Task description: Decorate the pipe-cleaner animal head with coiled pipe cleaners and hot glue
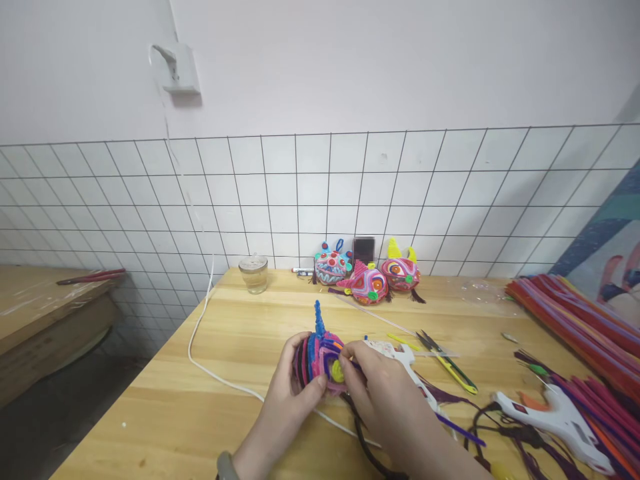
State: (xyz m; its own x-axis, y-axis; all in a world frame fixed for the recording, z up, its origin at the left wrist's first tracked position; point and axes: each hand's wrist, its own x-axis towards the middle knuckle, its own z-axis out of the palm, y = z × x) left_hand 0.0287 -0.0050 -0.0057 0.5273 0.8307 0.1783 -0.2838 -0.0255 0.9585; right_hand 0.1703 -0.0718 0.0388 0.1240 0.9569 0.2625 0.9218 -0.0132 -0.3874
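Observation:
A round ornament (313, 357) wrapped in coiled pipe cleaners, striped pink, black, blue and purple, has a blue twisted horn on top and a yellow coil on its face. My left hand (295, 393) wraps around its left side, thumb at the front. My right hand (377, 383) is closed in a pinch against the right side of its face. A dark purple strand shows by those fingertips, and a purple pipe cleaner (460, 430) comes out from under that hand; their join is hidden. A white glue gun (407, 363) lies partly behind my right hand.
Three finished ornaments, blue (333, 265), pink (369, 283) and yellow-horned (401, 273), stand by the tiled wall. Yellow-handled scissors (450, 367) lie at right, near another glue gun (555, 420) and pipe cleaner bundles (580, 327). A glass cup (254, 273) stands back left; a white cable (220, 377) crosses the table.

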